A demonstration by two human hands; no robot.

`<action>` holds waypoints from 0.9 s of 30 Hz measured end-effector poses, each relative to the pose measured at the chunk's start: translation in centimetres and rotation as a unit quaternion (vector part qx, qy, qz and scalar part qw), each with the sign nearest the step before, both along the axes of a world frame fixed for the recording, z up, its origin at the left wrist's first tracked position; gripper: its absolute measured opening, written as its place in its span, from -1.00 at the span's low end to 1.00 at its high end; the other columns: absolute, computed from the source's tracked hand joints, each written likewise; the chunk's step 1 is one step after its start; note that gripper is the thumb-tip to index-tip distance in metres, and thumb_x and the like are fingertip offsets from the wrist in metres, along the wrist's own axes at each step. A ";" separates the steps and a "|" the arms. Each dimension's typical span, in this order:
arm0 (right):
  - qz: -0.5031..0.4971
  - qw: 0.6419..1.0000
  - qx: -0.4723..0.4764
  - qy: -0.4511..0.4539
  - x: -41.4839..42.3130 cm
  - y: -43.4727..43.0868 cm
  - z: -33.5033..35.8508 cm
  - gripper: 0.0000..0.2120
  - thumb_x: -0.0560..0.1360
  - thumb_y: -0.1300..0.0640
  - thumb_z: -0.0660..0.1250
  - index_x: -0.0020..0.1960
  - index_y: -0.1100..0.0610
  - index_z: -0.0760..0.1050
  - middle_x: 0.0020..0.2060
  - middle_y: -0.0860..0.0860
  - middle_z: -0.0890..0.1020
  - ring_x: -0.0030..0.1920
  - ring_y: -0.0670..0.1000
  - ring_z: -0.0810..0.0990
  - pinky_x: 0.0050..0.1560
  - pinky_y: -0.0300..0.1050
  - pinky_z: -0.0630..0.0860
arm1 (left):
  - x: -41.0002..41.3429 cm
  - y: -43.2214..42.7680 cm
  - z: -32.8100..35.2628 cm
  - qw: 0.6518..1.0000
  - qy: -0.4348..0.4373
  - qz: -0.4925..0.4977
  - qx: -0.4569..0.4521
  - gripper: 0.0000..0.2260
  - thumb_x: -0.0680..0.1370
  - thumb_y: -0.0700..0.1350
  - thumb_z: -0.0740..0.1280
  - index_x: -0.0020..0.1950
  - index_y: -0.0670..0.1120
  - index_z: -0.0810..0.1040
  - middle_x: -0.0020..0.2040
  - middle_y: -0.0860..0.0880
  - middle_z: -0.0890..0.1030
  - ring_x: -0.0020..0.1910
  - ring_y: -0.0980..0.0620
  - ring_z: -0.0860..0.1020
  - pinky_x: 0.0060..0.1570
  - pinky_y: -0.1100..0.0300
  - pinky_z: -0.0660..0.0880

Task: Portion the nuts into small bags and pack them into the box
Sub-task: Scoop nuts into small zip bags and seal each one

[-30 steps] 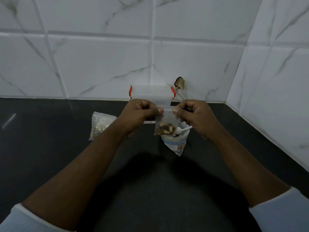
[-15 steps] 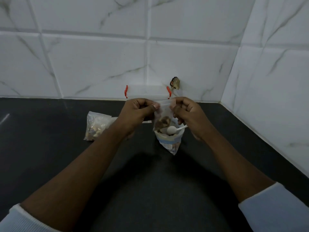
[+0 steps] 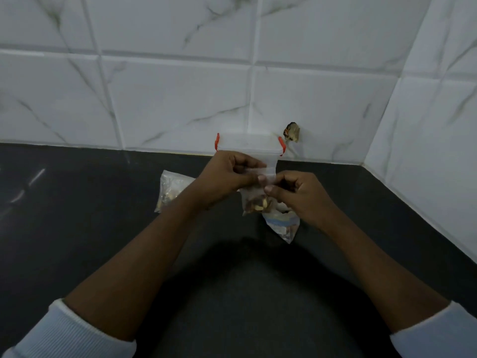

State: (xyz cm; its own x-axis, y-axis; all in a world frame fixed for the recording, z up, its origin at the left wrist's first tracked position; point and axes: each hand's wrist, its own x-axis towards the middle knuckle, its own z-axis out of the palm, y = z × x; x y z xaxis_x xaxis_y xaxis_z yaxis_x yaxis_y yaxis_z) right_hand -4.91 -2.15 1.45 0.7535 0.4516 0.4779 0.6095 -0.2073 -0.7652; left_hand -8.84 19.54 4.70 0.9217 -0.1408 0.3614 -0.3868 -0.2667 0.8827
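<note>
A small clear bag point(image 3: 254, 202) with a few nuts at its bottom hangs above the black counter. My left hand point(image 3: 227, 175) and my right hand point(image 3: 296, 195) both pinch its top edge, fingertips close together at the middle. Under my right hand lies the larger nut bag point(image 3: 282, 226) with a blue strip, partly hidden. Behind my hands, against the wall, stands a clear plastic box point(image 3: 249, 144) with red side clips. Another filled bag point(image 3: 171, 191) lies on the counter to the left of my left wrist.
White marble tiles close off the back and right side of the black counter point(image 3: 232, 293). A small dark broken spot point(image 3: 292, 131) marks the wall just right of the box.
My hands have drawn closer together along the small bag's top edge, and my right hand has dropped lower. The white spoon seen earlier is hidden now.
</note>
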 end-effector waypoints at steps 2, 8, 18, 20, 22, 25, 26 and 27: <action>-0.024 0.998 -0.041 -0.046 -0.2 0.1 -0.1 -0.88 0.62 0.11 0.41 0.00 0.10 0.73 -0.21 0.05 0.72 -0.22 0.06 0.66 -0.16 0.04 0.57 | -0.2 1.1 0.7 0.999 0.007 -0.008 0.053 -0.74 0.50 -0.26 0.52 0.18 -0.23 0.69 -0.02 -0.09 0.76 -0.04 -0.02 0.73 0.04 0.11 0.67; -0.071 0.987 -0.098 -0.107 -0.1 0.0 -0.4 -0.66 0.67 -0.07 0.29 -0.08 0.11 0.71 -0.13 0.04 0.74 -0.12 0.02 0.70 -0.08 0.14 0.60 | -1.1 6.0 3.2 0.978 0.063 -0.005 0.198 -0.83 0.49 -0.28 0.52 0.08 -0.22 0.70 -0.09 -0.10 0.76 -0.10 -0.03 0.74 -0.06 0.17 0.67; -0.046 0.984 -0.116 -0.123 0.0 -0.2 -0.2 -0.42 0.65 -0.28 0.15 -0.06 0.17 0.69 -0.23 0.12 0.70 -0.21 0.12 0.68 -0.17 0.23 0.59 | -0.7 13.3 2.6 0.951 0.175 0.038 0.253 -0.79 0.54 -0.30 0.47 0.16 -0.12 0.70 -0.08 -0.15 0.75 -0.08 -0.07 0.74 -0.07 0.11 0.69; -0.044 0.984 -0.124 -0.124 -0.2 -0.1 -0.1 -0.45 0.67 -0.25 0.16 -0.06 0.16 0.70 -0.23 0.08 0.71 -0.24 0.07 0.68 -0.17 0.22 0.59 | -0.4 13.7 2.2 0.940 0.166 0.065 0.291 -0.81 0.54 -0.25 0.49 0.13 -0.09 0.71 -0.09 -0.07 0.76 -0.04 -0.04 0.73 0.00 0.10 0.67; -0.042 0.983 -0.134 -0.117 -0.4 0.0 0.0 -0.48 0.67 -0.22 0.17 -0.06 0.15 0.71 -0.23 0.05 0.72 -0.26 0.03 0.67 -0.16 0.18 0.59 | -0.1 13.6 2.0 0.932 0.169 0.081 0.309 -0.85 0.53 -0.19 0.51 0.09 -0.09 0.73 -0.08 -0.05 0.76 -0.03 -0.03 0.72 0.09 0.03 0.66; -0.035 0.985 -0.131 -0.103 -0.7 0.0 0.2 -0.50 0.65 -0.19 0.17 -0.06 0.15 0.72 -0.23 0.00 0.73 -0.27 -0.04 0.67 -0.14 0.09 0.58 | 0.0 13.3 2.0 0.931 0.188 0.083 0.302 -0.92 0.54 -0.10 0.51 0.00 -0.08 0.75 -0.12 -0.03 0.76 -0.05 -0.06 0.73 0.09 -0.03 0.65; -0.033 0.987 -0.126 -0.098 -0.9 0.1 0.2 -0.51 0.65 -0.18 0.18 -0.05 0.15 0.72 -0.22 -0.01 0.74 -0.27 -0.06 0.67 -0.14 0.06 0.58 | -0.1 13.2 2.1 0.931 0.187 0.083 0.302 -0.92 0.54 -0.09 0.51 -0.01 -0.07 0.75 -0.12 0.00 0.76 -0.05 -0.04 0.73 0.08 -0.01 0.65; -0.032 0.987 -0.123 -0.094 -0.9 0.1 0.3 -0.51 0.65 -0.17 0.18 -0.05 0.16 0.72 -0.22 -0.03 0.74 -0.27 -0.08 0.67 -0.14 0.02 0.59 | -0.1 13.1 2.1 0.932 0.184 0.083 0.300 -0.91 0.53 -0.08 0.52 -0.01 -0.07 0.75 -0.10 0.03 0.76 -0.04 -0.01 0.72 0.09 0.01 0.65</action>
State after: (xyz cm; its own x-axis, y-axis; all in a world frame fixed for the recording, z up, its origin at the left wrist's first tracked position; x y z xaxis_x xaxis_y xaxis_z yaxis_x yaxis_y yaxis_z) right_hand -5.82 -2.08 1.70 0.6920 0.5257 0.4948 0.7163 -0.4145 -0.5614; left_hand -8.98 32.65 6.79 0.9949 -0.0595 -0.0812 0.0038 -0.7841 0.6207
